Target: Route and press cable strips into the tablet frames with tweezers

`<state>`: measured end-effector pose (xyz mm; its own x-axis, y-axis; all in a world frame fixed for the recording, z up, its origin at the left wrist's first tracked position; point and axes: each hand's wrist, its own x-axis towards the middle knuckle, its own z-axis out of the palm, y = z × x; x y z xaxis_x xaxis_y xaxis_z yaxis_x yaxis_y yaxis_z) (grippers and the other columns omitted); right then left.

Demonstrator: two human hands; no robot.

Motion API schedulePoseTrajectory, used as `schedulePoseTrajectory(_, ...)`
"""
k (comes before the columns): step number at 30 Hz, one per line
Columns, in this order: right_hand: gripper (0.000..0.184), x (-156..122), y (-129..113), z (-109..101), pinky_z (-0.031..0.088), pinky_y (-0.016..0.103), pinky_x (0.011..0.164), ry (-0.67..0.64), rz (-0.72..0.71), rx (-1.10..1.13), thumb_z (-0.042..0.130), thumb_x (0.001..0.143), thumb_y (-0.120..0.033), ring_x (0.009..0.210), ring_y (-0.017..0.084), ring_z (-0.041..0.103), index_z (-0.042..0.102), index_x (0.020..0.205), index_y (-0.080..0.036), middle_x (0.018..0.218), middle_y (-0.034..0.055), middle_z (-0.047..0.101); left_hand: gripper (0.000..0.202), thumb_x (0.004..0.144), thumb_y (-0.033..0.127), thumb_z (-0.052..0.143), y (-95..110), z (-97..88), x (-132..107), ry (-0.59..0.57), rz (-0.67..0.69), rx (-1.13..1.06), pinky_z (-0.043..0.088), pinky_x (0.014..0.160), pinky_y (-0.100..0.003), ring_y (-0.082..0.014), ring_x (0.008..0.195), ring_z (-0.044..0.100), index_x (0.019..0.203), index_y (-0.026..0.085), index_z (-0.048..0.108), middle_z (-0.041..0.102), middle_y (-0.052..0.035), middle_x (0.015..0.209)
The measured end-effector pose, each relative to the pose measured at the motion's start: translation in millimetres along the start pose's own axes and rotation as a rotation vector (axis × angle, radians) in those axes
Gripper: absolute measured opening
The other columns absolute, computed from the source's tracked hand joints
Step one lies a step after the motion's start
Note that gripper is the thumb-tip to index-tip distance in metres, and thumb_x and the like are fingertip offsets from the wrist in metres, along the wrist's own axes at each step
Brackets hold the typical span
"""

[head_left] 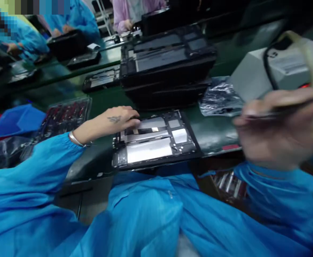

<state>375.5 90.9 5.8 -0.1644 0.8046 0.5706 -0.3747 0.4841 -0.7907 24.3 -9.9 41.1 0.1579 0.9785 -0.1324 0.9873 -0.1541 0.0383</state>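
The open tablet-like device [148,151] lies flat on the green bench [215,132] at the centre of the frame, insides up, along the near edge. The person's left hand [119,119] is at its upper left corner, fingers loosely bent over the rim; whether they pinch it or only rest there, I cannot tell. On the right side of the frame the right hand [274,139] is up in the air, well apart from the device, its thumb and fingers closed around a slim dark object [287,111], too blurred for me to name.

The device looks to me flat, stiff and fairly light, though the broad silver panels inside probably give it some weight. I would take hold of it by the dark outer frame, one hand on each short side, and keep fingertips off the panels and the thin strips between them, which seem easy to crease or tear. The bench has a sheen, so the device may well slide if nudged. The slim object seems rigid, best pinched across its flat sides.

Just beyond, at upper centre, stands a stack of similar dark units [169,57], with a crumpled clear bag [220,98] to its right and a pale box [292,59] at upper right.
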Motion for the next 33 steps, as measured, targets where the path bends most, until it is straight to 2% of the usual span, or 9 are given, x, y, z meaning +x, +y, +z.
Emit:
schedulePoseTrajectory(2, 0.023, 16.1, 6.8, 58.8, 0.062, 0.029, 0.062, -0.255, 0.116, 0.169, 0.076, 0.086, -0.052, 0.075, 0.014, 0.071, 0.078, 0.087, -0.029, 0.086, 0.0004, 0.070, 0.044, 0.106, 0.040, 0.039, -7.6, 24.0, -5.1, 0.049, 0.037, -0.154, 0.050, 0.096, -0.034, -0.0236, 0.109, 0.064, 0.135, 0.014, 0.059, 0.064, -0.0118, 0.123)
schedulePoseTrajectory(4, 0.023, 27.7, 20.0, 103.0, 0.063, 0.030, 0.067, -0.435, 0.182, 0.134, 0.071, 0.092, -0.046, 0.073, 0.013, 0.070, 0.076, 0.088, -0.024, 0.086, 0.0001, 0.069, 0.043, 0.107, 0.035, 0.035, -10.6, 44.2, -5.6, 0.172, 0.068, -0.262, 0.050, 0.096, -0.034, -0.0224, 0.109, 0.063, 0.136, 0.011, 0.057, 0.062, -0.0127, 0.121)
schedulePoseTrajectory(5, 0.026, 31.6, 28.7, 118.1, 0.062, 0.029, 0.066, -0.492, 0.184, 0.070, 0.069, 0.093, -0.047, 0.070, 0.012, 0.069, 0.074, 0.088, -0.022, 0.083, -0.0003, 0.068, 0.042, 0.107, 0.034, 0.034, -11.5, 51.4, -5.6, 0.223, 0.084, -0.294, 0.050, 0.095, -0.033, -0.0221, 0.108, 0.062, 0.134, 0.011, 0.058, 0.062, -0.0128, 0.120)
schedulePoseTrajectory(7, 0.031, 36.1, 47.4, 135.4, 0.059, 0.027, 0.065, -0.568, 0.169, -0.098, 0.069, 0.091, -0.051, 0.066, 0.011, 0.066, 0.073, 0.086, -0.021, 0.076, -0.0010, 0.066, 0.040, 0.107, 0.031, 0.034, -13.1, 60.3, -6.8, 0.273, 0.129, -0.340, 0.050, 0.092, -0.032, -0.0213, 0.106, 0.062, 0.131, 0.012, 0.060, 0.062, -0.0121, 0.117)
schedulePoseTrajectory(10, 0.036, 36.8, 69.7, 138.9, 0.058, 0.028, 0.069, -0.638, 0.158, -0.282, 0.069, 0.090, -0.056, 0.072, 0.014, 0.068, 0.072, 0.086, -0.020, 0.079, 0.0006, 0.068, 0.037, 0.107, 0.029, 0.036, -15.1, 64.1, -11.4, 0.294, 0.171, -0.376, 0.051, 0.090, -0.032, -0.0207, 0.105, 0.063, 0.133, 0.015, 0.059, 0.062, -0.0111, 0.119)
schedulePoseTrajectory(13, 0.035, 35.4, 78.8, 133.9, 0.059, 0.030, 0.074, -0.681, 0.196, -0.356, 0.067, 0.092, -0.054, 0.079, 0.017, 0.070, 0.073, 0.088, -0.020, 0.085, 0.0021, 0.070, 0.036, 0.107, 0.025, 0.037, -15.3, 65.2, -14.7, 0.317, 0.196, -0.385, 0.051, 0.090, -0.032, -0.0205, 0.106, 0.063, 0.134, 0.017, 0.058, 0.063, -0.0103, 0.119)
schedulePoseTrajectory(18, 0.029, 35.8, 75.3, 131.9, 0.061, 0.031, 0.073, -0.700, 0.298, -0.356, 0.068, 0.093, -0.049, 0.076, 0.017, 0.071, 0.072, 0.088, -0.021, 0.085, 0.0016, 0.070, 0.035, 0.108, 0.023, 0.037, -12.8, 68.3, -13.9, 0.327, 0.212, -0.369, 0.050, 0.085, -0.031, -0.0199, 0.102, 0.063, 0.133, 0.016, 0.060, 0.063, -0.0089, 0.115)
schedulePoseTrajectory(23, 0.028, 38.3, 68.7, 132.0, 0.059, 0.030, 0.076, -0.740, 0.291, -0.427, 0.068, 0.093, -0.047, 0.079, 0.016, 0.071, 0.073, 0.090, -0.020, 0.086, 0.0014, 0.070, 0.035, 0.108, 0.023, 0.037, -11.4, 69.5, -13.9, 0.307, 0.170, -0.356, 0.049, 0.079, -0.029, -0.0196, 0.102, 0.063, 0.135, 0.019, 0.059, 0.062, -0.0069, 0.116)
schedulePoseTrajectory(33, 0.028, 39.0, 63.5, 132.9, 0.055, 0.027, 0.070, -0.784, 0.274, -0.503, 0.066, 0.095, -0.046, 0.080, 0.016, 0.069, 0.073, 0.092, -0.019, 0.089, 0.0019, 0.070, 0.037, 0.106, 0.020, 0.036, -8.9, 68.5, -15.2, 0.328, 0.158, -0.354, 0.049, 0.074, -0.029, -0.0195, 0.098, 0.064, 0.133, 0.019, 0.061, 0.064, -0.0074, 0.112)
